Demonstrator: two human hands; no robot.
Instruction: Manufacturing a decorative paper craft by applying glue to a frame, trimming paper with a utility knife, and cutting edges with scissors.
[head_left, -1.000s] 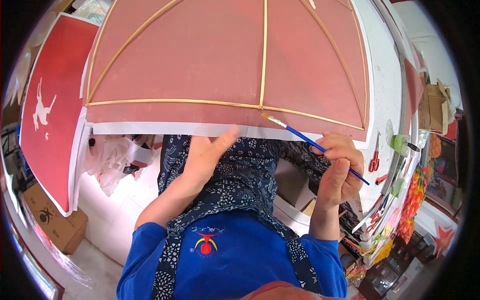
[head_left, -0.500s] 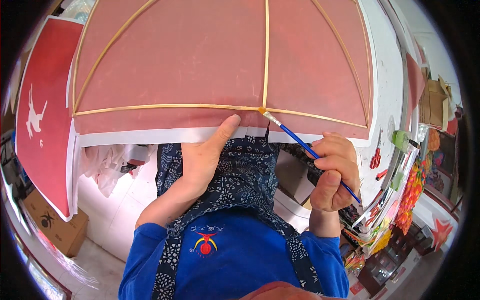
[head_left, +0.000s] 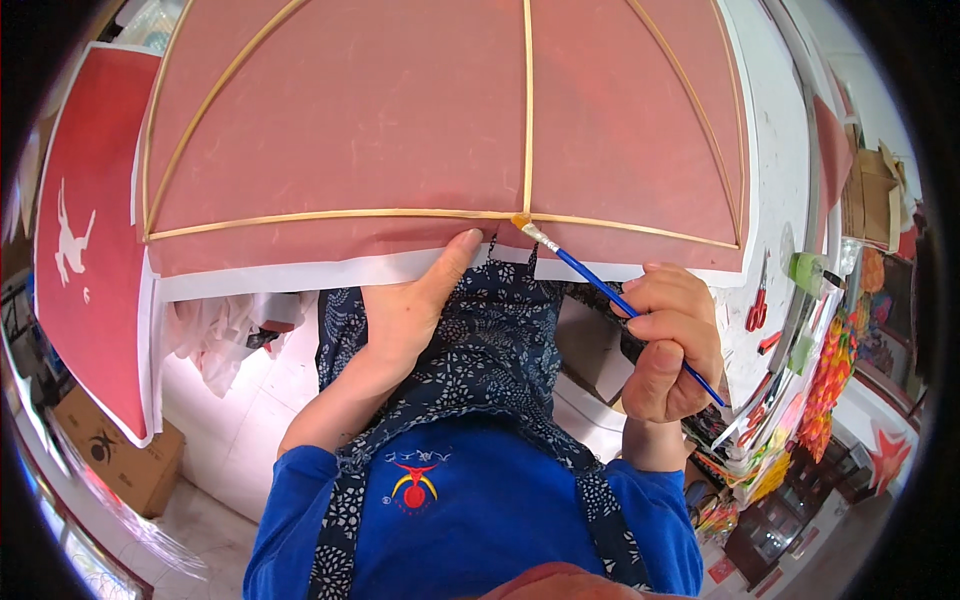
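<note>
A large pinkish-red sheet [head_left: 400, 130] with a white border spreads in front of me. On it lies a frame of thin pale wooden strips [head_left: 340, 214], some straight and some curved. My left hand [head_left: 410, 310] has its thumb on top of the sheet's near edge, and its fingers are hidden underneath, pinching it. In my right hand [head_left: 668, 350] is a paintbrush [head_left: 590, 277] with a blue handle, gripped between thumb and fingers. Its brown bristles touch the near strip where the upright middle strip meets it. Narrow slits in the near border lie just below.
A second red sheet [head_left: 95, 200] with a white figure hangs over the left side. Red-handled scissors [head_left: 757, 308] and a green container [head_left: 806, 270] rest on the white table [head_left: 775, 150] at right. Cardboard boxes [head_left: 125, 445] stand lower left, with several colourful paper pieces at right.
The brush tip has shifted very slightly left along the same joint. A slit beside my left thumb shows wider now. Both hands keep their hold, and the whole view has moved slightly.
</note>
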